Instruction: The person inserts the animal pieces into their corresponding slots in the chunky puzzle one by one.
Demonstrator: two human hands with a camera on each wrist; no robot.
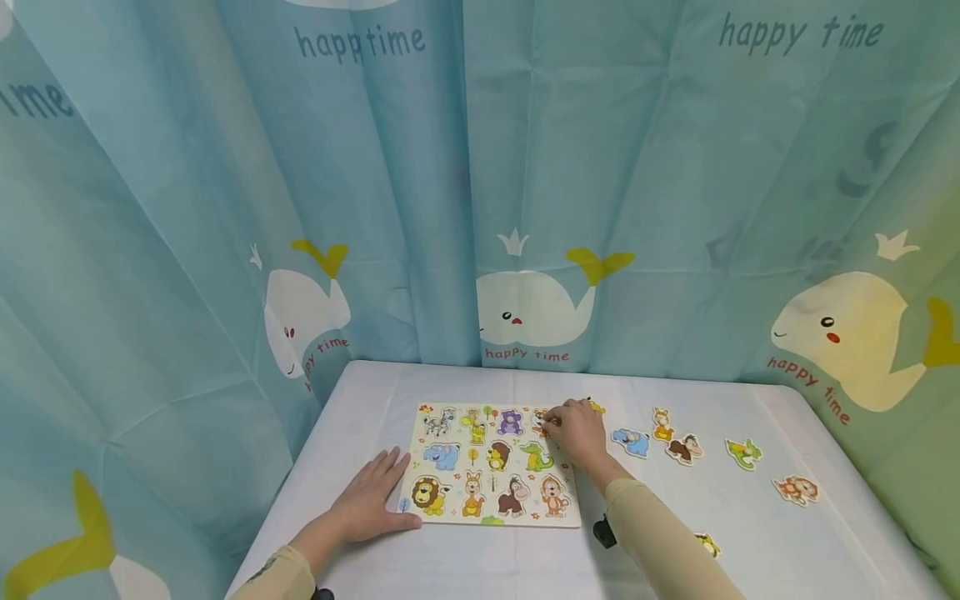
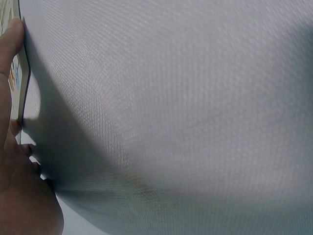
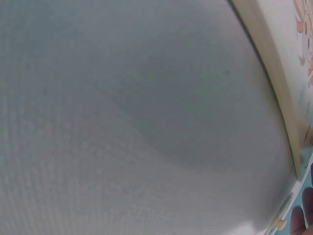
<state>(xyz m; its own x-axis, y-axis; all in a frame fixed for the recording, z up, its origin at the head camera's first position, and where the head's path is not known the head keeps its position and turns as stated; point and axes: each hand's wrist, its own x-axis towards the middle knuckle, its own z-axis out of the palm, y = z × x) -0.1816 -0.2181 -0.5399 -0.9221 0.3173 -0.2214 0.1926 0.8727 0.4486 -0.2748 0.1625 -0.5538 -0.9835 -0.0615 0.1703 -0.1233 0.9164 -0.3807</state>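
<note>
1. Head view: bright, soft, fairly even light; the pale counter (image 1: 360,417) carries only faint shadows, and the curtain (image 1: 420,167) turns greener at right.
2. Left wrist: a dark shadow spreads beside the left hand (image 2: 14,166); another darkens the right edge.
3. Right wrist: dim, hazy; the board (image 3: 288,58) looks soft, with small glare near the bottom.

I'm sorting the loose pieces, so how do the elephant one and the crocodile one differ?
The elephant piece is blue; the crocodile piece is green. The elephant piece lies nearer the puzzle board, the crocodile piece farther right. Both lie loose on the white table.
</note>
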